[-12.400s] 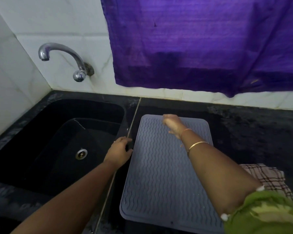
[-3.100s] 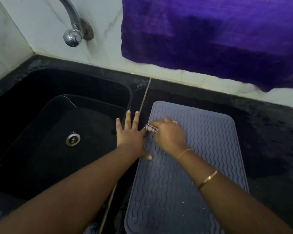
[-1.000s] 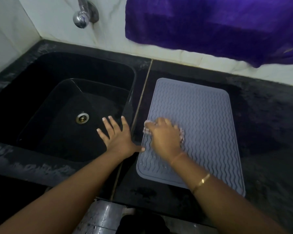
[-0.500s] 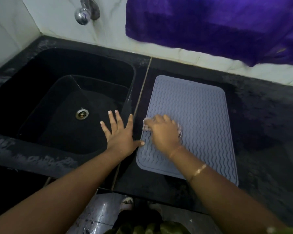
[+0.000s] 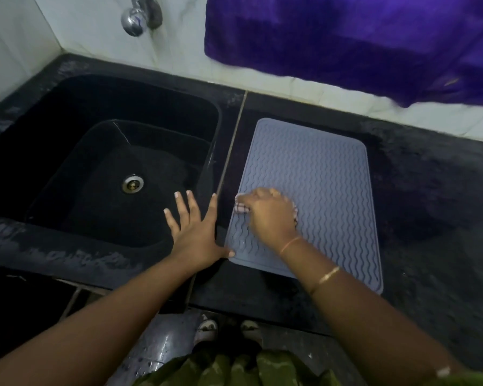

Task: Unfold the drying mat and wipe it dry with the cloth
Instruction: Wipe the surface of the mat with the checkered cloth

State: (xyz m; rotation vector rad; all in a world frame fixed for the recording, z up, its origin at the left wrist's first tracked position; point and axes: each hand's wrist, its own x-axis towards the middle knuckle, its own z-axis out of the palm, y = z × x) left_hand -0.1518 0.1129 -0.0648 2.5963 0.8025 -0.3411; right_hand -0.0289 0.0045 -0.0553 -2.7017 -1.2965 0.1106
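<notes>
Over on the far left the black sink [image 5: 67, 140] sits sunk into the dark counter [image 5: 430, 218], its drain [image 5: 133, 184] bright at the bottom and a tap [image 5: 135, 18] on the tiled wall above. Next comes the left hand [image 5: 194, 232], flat on the strip between sink and mat, fingers spread wide and gripping nothing; the thumb tip just touches the near left corner of the mat. The mat [image 5: 318, 174] lies fully unfolded on the counter right of the sink, ribbed side up. The right hand [image 5: 268, 215] presses down on its near left part, fingers curled over a bunched checked cloth [image 5: 241, 208] that peeks out on both sides of the hand. A purple curtain [image 5: 360, 43] hangs behind.

From where I stand, the wiping looks only partly done, since the hand covers one small patch. The worry is the mat sliding: only a thumb pins it, so a firm stroke toward the far edge could skid it over the damp-looking counter. Bunched that small, the cloth may also miss the grooves and leave water sitting in them.
</notes>
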